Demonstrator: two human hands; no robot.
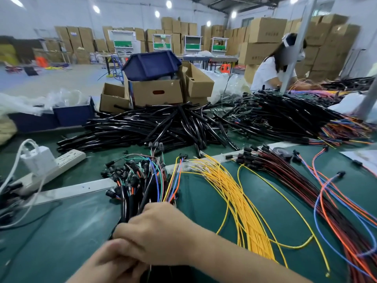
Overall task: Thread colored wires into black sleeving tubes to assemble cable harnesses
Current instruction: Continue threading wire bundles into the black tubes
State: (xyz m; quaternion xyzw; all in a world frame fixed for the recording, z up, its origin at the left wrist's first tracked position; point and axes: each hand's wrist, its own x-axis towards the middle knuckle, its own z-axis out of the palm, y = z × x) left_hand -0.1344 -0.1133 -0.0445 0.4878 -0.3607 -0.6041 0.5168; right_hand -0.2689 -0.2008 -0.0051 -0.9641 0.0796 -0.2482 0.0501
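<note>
Judging by what lies on the bench (71,231), we reckon the job is about midway. A big heap of finished harnesses (285,115) lies just right of the pile of black sleeving tubes (155,127). Yet that pile is large, and plenty of loose wire lies on its near side.

Nearer to us than the tubes, our right hand (161,231) and left hand (112,260) both hold the mixed bundle (140,180). The right hand's fingers (130,229) are curled round its middle. The left hand's curl round its near end, though blur hides exactly how.

The bundle is a sheaf of thin wires in green, blue, orange and black. It is topped by small black connectors and fans out towards the tubes. Some strands look already sleeved in black.

To the near right of the tubes lie yellow wires (230,190), then dark red wires (285,174), then orange and blue wires (336,201). All are unsleeved as far as we can tell.
</note>
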